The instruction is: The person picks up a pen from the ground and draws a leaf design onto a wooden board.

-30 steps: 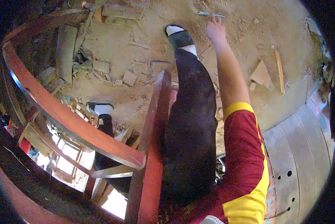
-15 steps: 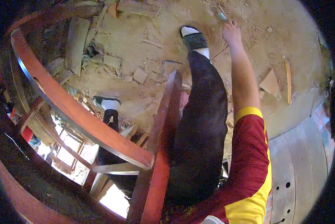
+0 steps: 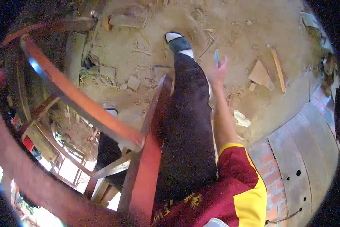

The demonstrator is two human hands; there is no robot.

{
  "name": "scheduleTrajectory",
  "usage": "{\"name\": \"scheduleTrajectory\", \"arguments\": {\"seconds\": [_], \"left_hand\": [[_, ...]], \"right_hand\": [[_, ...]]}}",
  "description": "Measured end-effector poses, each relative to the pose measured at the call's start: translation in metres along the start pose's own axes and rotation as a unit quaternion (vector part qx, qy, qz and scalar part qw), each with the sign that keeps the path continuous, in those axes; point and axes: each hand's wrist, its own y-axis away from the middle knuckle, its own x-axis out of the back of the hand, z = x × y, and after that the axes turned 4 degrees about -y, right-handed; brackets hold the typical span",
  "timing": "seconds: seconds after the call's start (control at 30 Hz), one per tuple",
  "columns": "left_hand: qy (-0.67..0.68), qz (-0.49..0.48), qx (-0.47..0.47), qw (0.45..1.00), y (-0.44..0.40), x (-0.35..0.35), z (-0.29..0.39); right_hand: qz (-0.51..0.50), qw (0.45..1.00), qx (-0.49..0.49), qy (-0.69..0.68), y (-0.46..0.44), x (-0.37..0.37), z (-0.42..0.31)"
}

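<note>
My right hand [image 3: 218, 74] is stretched out over the dirt floor, just right of my lower leg, and is slightly blurred. Its fingers close round a slim blue-green object [image 3: 216, 56] whose upper end sticks out; what kind it is I cannot make out. My left hand is out of view. Beside my leg stands a reddish wooden frame, with an upright post [image 3: 147, 166] and a curved rail [image 3: 82, 102] joined to it.
Wood offcuts lie on the floor: a triangular piece [image 3: 261, 74], a thin strip [image 3: 278, 70] and a small block [image 3: 133, 83]. A pale crumpled scrap [image 3: 241, 118] is near my forearm. Grey boards [image 3: 302, 151] and brickwork [image 3: 273, 172] border the right side.
My right hand has drawn back from the far floor toward my leg, the blue-green object moving with it. The view has shifted, and the wooden frame appears lower and further left.
</note>
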Motion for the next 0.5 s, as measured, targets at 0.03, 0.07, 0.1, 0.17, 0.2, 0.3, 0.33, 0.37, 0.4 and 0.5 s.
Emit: {"name": "scheduleTrajectory", "arguments": {"seconds": [0.03, 0.07, 0.1, 0.17, 0.2, 0.3, 0.33, 0.37, 0.4, 0.5], "left_hand": [[-0.005, 0.008, -0.002, 1.000, 0.007, 0.002, 0.005], [-0.008, 0.020, -0.001, 1.000, 0.014, 0.004, 0.009], [-0.013, 0.032, 0.000, 0.999, 0.021, 0.005, 0.013], [-0.017, 0.057, 0.002, 0.998, 0.033, 0.007, 0.022], [-0.016, 0.068, 0.000, 0.998, 0.037, 0.007, 0.025], [0.009, 0.114, -0.005, 0.993, 0.035, 0.011, 0.025], [0.015, 0.131, 0.000, 0.991, 0.037, 0.014, 0.029], [-0.025, 0.158, 0.042, 0.986, 0.043, 0.012, 0.041], [-0.062, 0.183, 0.091, 0.977, 0.053, 0.012, 0.056], [-0.156, 0.209, 0.044, 0.964, 0.115, 0.021, 0.089]], "right_hand": [[-0.083, 0.992, -0.077, 0.056, 0.017, 0.024, -0.012], [-0.165, 0.969, -0.149, 0.108, 0.030, 0.045, -0.026], [-0.136, 0.983, -0.037, 0.115, 0.048, 0.048, 0.002], [-0.092, 0.982, 0.086, 0.141, 0.076, 0.061, 0.015], [-0.081, 0.979, 0.095, 0.161, 0.090, 0.079, -0.012], [-0.182, 0.969, -0.056, 0.156, 0.093, 0.122, -0.075], [-0.199, 0.956, -0.058, 0.209, 0.093, 0.133, -0.075], [-0.203, 0.956, -0.079, 0.197, 0.095, 0.146, -0.084], [-0.213, 0.954, -0.097, 0.188, 0.095, 0.160, -0.090], [-0.167, 0.894, -0.141, 0.392, 0.088, 0.167, -0.077]]}}
